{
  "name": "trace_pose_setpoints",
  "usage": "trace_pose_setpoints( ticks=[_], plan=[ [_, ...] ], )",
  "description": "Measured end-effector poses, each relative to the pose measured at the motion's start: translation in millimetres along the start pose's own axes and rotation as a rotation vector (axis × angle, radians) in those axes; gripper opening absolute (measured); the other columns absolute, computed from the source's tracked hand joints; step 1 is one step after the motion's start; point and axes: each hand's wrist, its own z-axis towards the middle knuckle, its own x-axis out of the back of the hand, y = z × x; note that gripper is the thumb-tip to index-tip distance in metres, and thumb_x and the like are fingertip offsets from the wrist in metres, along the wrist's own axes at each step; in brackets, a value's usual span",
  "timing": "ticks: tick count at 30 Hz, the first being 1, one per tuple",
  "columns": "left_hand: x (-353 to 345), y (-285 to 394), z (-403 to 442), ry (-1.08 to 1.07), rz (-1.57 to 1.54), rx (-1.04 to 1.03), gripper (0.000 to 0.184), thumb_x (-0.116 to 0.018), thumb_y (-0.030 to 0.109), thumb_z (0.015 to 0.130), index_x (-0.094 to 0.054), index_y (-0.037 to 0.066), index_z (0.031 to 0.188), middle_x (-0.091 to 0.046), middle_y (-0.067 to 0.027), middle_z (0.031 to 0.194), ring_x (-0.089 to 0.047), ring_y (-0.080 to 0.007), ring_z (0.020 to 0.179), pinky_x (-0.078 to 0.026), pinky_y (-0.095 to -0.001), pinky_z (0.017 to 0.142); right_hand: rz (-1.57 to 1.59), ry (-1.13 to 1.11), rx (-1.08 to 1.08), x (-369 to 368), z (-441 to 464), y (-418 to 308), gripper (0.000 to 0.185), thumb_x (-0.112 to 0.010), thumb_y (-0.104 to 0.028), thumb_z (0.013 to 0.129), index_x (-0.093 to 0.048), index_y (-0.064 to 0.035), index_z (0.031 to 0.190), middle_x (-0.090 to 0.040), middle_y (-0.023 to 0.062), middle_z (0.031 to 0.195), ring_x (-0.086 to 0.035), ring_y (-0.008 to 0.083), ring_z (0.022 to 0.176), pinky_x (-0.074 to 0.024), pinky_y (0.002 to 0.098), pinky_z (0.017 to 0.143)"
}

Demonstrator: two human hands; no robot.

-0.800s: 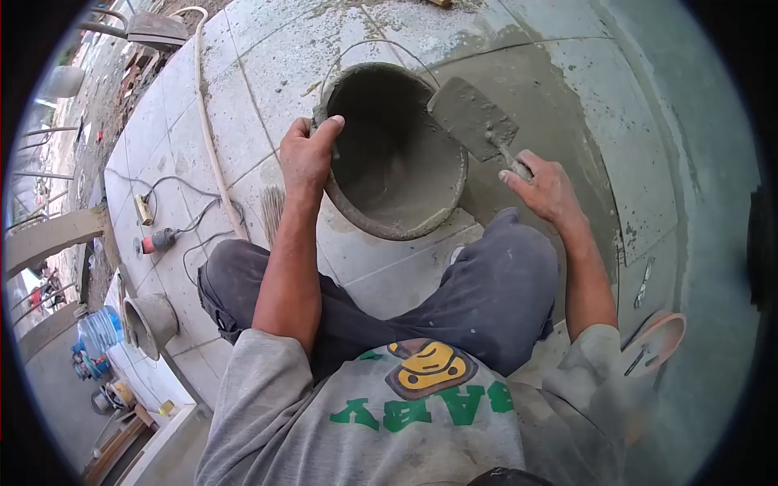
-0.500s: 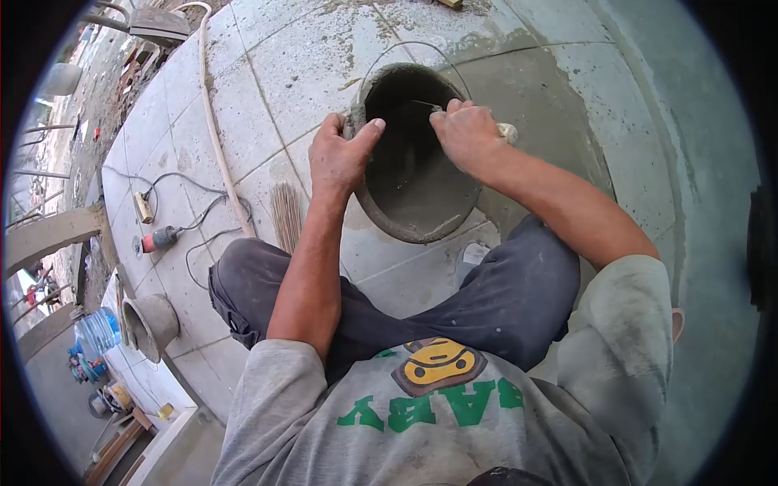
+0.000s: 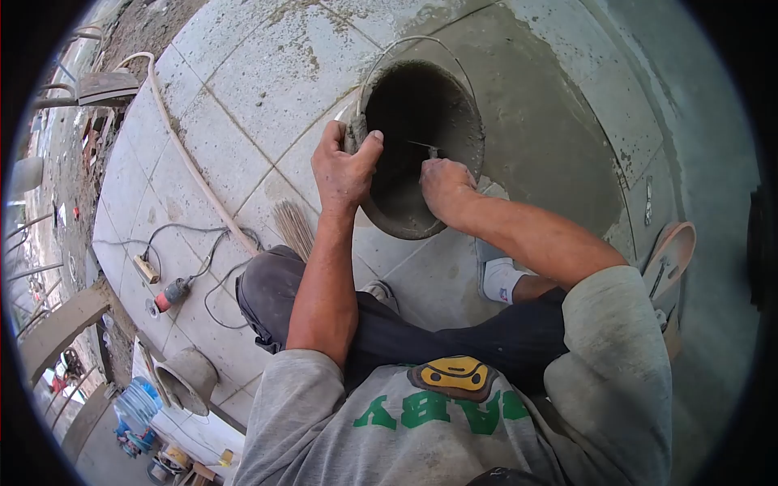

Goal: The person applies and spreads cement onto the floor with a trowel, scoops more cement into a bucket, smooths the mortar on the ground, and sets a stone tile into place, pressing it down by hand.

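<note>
A dark bucket (image 3: 421, 228) crusted with cement stands tilted toward me, its wire handle raised at the far side. My left hand (image 3: 344, 166) is closed on the bucket's left rim, thumb over the edge. In my right hand (image 3: 447, 186) is a trowel (image 3: 433, 151), held inside the bucket's mouth near the right wall. Only the trowel's neck and a thin edge of its blade show; the fist hides its handle. Wet grey mortar coats the inside of the bucket, and its depth is in shadow.
Wet cement (image 3: 551, 121) covers tiles to the right. At left lie a bristle brush (image 3: 292, 227), a hose (image 3: 180, 150), a red power tool (image 3: 171, 295) with its cord, and a second bucket (image 3: 193, 381). A wooden float (image 3: 674, 247) rests at the right.
My right hand has moved toward me and slightly left with the trowel, lower in the bucket's mouth. My left hand stays on the rim. My legs have shifted, and the view has turned.
</note>
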Motion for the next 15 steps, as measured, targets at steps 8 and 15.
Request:
trace_pose_setpoints(
  ticks=[8, 15],
  plan=[
    [-2.3, -8.1, -8.3, -0.031, -0.003, -0.050, 0.034, -0.073, 0.027, 0.076, -0.051, 0.001, 0.075, -0.052, -0.0027, 0.061, -0.047, -0.0094, 0.056, -0.041, -0.0280, 0.053, 0.420, -0.252, 0.121, 29.9, -38.4, -15.9, 0.021, -0.068, -0.011, 0.075, -0.074, -0.0067, 0.095, -0.071, 0.0092, 0.101, -0.069, 0.0260, 0.094, -0.0576, 0.0379, 0.072],
    [-17.3, -2.2, -24.9, -0.061, 0.008, -0.118, 0.034, -0.073, 0.024, 0.078, -0.048, 0.001, 0.072, -0.050, -0.0027, 0.057, -0.045, -0.0099, 0.054, -0.040, -0.0285, 0.051, 0.519, -0.379, 0.166, 34.7, -44.3, -5.9, 0.025, -0.070, -0.010, 0.069, -0.074, -0.0061, 0.093, -0.070, 0.0131, 0.100, -0.068, 0.0285, 0.097, -0.0554, 0.0375, 0.080]
  ],
)
